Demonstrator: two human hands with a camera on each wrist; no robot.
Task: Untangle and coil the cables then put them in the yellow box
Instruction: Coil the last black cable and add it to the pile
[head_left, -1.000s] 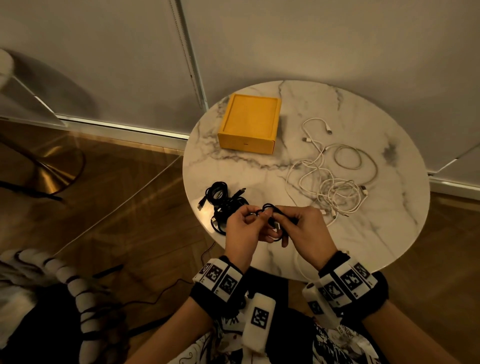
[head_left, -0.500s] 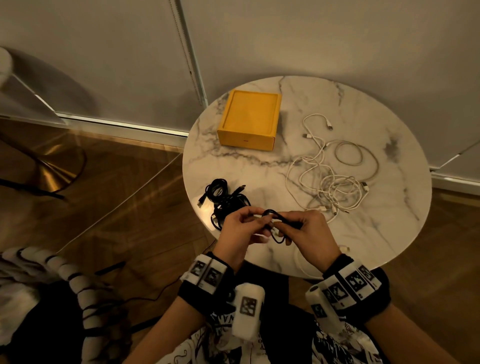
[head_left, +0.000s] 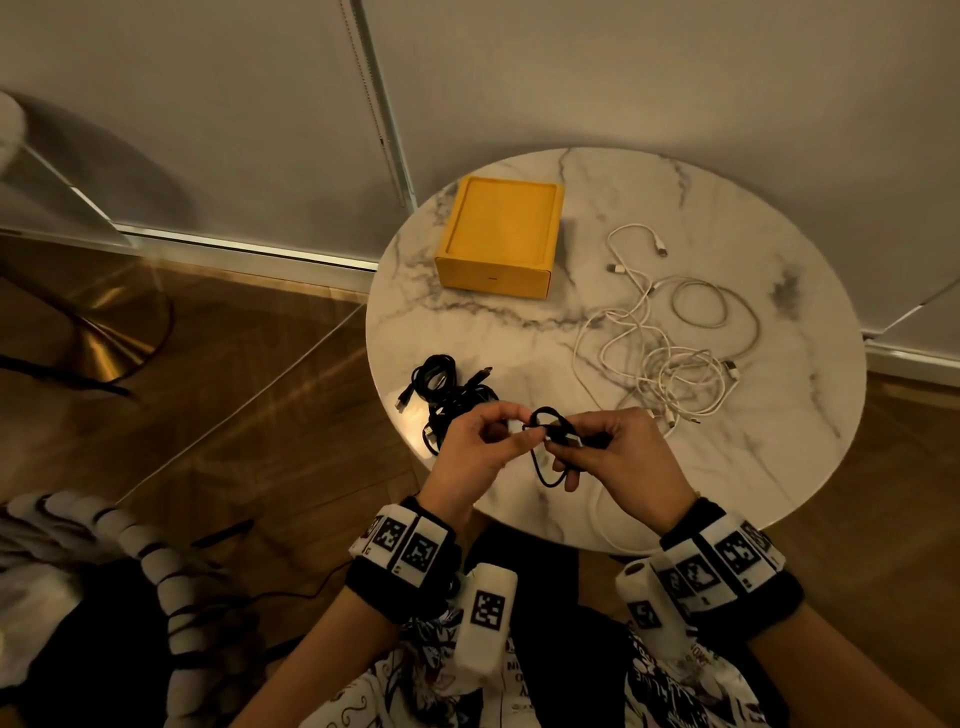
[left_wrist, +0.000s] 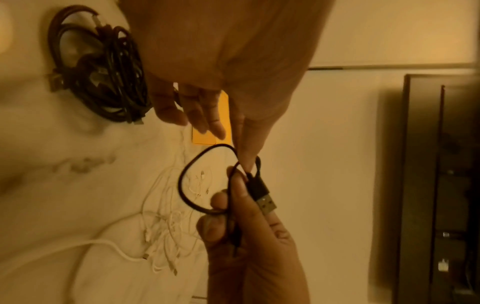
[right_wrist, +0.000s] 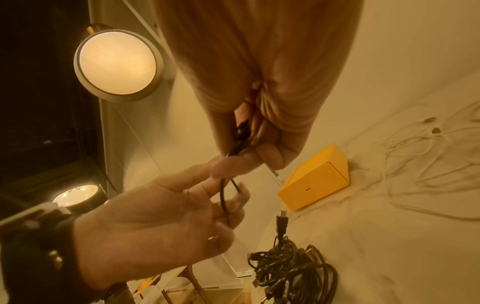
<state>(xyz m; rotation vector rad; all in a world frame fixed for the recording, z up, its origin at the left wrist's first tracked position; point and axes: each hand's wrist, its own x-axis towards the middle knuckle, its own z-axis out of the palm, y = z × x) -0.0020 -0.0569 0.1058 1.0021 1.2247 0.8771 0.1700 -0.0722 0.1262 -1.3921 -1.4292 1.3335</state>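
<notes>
Both hands, left hand and right hand, pinch one short black cable; yellow box beyond fingertips, closed, contents unseen.

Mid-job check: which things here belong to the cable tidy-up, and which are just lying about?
Job:
- short black cable, pinched by left hand and right hand
- black cable bundle
- white cable tangle
- yellow box

Lying about:
- round lamp
- marble table

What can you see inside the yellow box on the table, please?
Nothing: the yellow box appears closed, so its inside is hidden. The white cables and black bundle lie on the table outside it.
</notes>
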